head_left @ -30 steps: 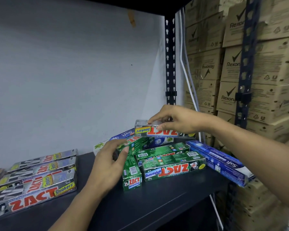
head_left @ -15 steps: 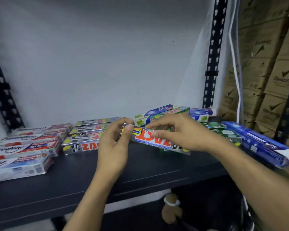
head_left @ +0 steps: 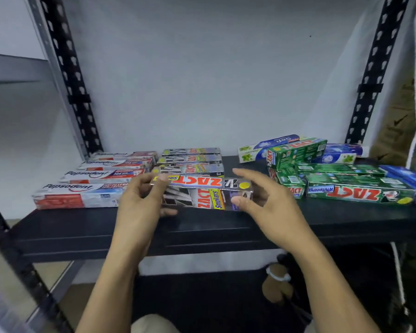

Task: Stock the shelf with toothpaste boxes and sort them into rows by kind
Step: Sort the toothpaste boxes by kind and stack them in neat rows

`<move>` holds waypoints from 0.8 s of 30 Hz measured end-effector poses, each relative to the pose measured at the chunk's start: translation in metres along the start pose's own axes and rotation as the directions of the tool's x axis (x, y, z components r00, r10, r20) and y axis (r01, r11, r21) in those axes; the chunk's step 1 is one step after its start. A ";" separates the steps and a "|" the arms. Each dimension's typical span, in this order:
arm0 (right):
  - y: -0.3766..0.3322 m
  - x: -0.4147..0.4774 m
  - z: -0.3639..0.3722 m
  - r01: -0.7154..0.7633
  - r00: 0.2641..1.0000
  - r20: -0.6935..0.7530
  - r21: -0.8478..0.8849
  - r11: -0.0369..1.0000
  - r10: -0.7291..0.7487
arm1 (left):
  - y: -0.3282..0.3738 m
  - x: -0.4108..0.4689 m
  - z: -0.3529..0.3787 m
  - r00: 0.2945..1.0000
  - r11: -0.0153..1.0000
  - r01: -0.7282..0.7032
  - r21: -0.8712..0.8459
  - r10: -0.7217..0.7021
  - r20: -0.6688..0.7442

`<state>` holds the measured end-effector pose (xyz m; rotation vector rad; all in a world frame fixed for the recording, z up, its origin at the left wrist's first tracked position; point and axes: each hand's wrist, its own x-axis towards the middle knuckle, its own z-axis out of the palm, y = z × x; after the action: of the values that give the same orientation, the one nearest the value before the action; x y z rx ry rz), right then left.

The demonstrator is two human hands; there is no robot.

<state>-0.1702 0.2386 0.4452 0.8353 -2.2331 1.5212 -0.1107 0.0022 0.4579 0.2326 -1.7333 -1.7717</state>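
Both hands are up at the front of the shelf (head_left: 58, 239) with one silver toothpaste box (head_left: 202, 182) held between them, lengthwise. The left hand (head_left: 139, 203) pinches its left end. The right hand (head_left: 269, 207) cups the right end, thumb on the near corner and fingers arched over the top. The box sits right at the front of the silver row (head_left: 190, 162), mid-shelf; can't tell if it's touching down. The red-and-white boxes (head_left: 82, 193) are lined up on the left, with a messy pile of green boxes (head_left: 358, 191) on the right. Blue boxes (head_left: 269, 145) lie further back, by the grey wall (head_left: 202, 80).
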 end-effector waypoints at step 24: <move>-0.003 -0.001 0.005 -0.230 0.961 -0.207 -0.234 0.945 0.183 | 0.000 -0.003 0.009 0.987 0.759 -0.159 0.631 0.141 0.079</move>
<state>-0.1669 0.2336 0.4446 0.3780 -2.3690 1.2935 -0.1137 0.0116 0.4584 0.3415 -2.2591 -1.0142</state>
